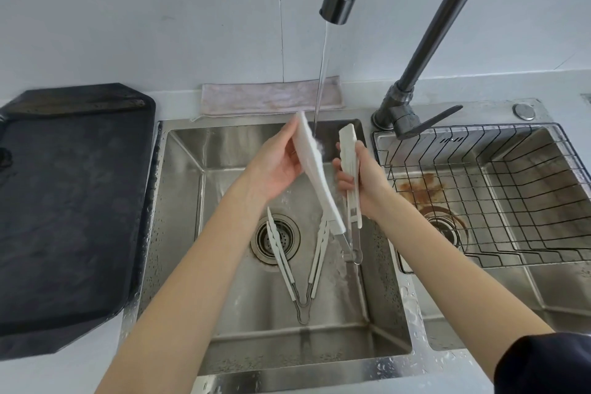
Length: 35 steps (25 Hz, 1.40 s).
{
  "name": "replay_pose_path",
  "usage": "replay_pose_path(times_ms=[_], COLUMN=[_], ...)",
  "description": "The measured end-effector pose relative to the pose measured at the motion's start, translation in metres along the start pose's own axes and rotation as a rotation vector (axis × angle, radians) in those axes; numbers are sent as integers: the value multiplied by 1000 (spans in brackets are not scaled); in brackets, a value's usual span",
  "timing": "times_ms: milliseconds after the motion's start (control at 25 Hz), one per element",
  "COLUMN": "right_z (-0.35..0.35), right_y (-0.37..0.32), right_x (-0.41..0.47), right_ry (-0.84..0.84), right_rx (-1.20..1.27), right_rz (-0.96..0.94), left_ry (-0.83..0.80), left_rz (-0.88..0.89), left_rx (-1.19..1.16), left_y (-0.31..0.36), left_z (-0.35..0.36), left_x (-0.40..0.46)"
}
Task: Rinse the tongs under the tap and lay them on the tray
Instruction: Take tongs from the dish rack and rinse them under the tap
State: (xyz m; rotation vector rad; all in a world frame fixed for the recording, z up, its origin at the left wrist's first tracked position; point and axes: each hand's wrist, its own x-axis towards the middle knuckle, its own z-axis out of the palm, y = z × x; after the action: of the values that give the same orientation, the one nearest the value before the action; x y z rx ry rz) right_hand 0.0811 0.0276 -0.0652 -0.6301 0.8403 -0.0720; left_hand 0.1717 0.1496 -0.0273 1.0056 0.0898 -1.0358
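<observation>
White tongs [317,177] with a metal hinge are held spread over the left sink basin [180,201]. My left hand [275,168] grips the broad arm. My right hand [369,177] grips the narrower arm, tip pointing up. The two arms meet at the hinge low down near the basin floor. Water runs from the dark tap spout [334,6] and hits the broad arm near its upper end. A second pair of white tongs [283,261] lies open in a V on the basin floor beside the drain. The black tray [70,201] sits on the counter to the left, wet.
A wire basket [511,198] fills the right basin, which has rust stains around its drain. The tap's base and lever [415,120] stand between the basins. A folded grey cloth [270,97] lies behind the left basin against the wall.
</observation>
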Motion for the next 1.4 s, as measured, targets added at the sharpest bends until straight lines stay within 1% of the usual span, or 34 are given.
replay_pose_path(times_ms=[80, 200, 280, 360, 520, 600, 720, 920, 1000, 1160, 1240, 1400], right_z=[8, 22, 32, 42, 51, 48, 34, -1, -15, -39, -46, -60], right_y=[-2, -2, -2, -2, -1, 5, 23, 60, 74, 101, 110, 126], right_x=[-2, -9, -15, -19, -23, -22, -18, -14, -14, -13, -11, -4], right_ry=[2, -28, -96, -123, -98, -50, 44, 83, 115, 183, 207, 253], right_rx=[-23, -186, -325, -400, -392, -395, -450, -685, -742, -742, -787, -824], right_rz=[-32, -113, -190, -242, -275, -288, -275, -206, -154, -49, -19, 67], left_ry=[118, 237, 244, 231, 190, 152, 135, 265, 291, 312, 322, 396], left_rz=[-22, -72, -106, -114, -81, -90, -98, -69, -98, -196, -230, -274], left_rx=[-79, -136, -126, -93, -24, 127, 318, 518, 569, 620, 642, 675], left_y=[-6, -15, -19, -21, -23, -26, -39, -75, -88, -112, -125, -147], left_z=[-16, -36, -45, -49, -50, -51, -57, -73, -80, -90, -94, -107], left_x=[-2, -7, -12, -17, -23, -27, -34, -40, -44, -51, -54, -54])
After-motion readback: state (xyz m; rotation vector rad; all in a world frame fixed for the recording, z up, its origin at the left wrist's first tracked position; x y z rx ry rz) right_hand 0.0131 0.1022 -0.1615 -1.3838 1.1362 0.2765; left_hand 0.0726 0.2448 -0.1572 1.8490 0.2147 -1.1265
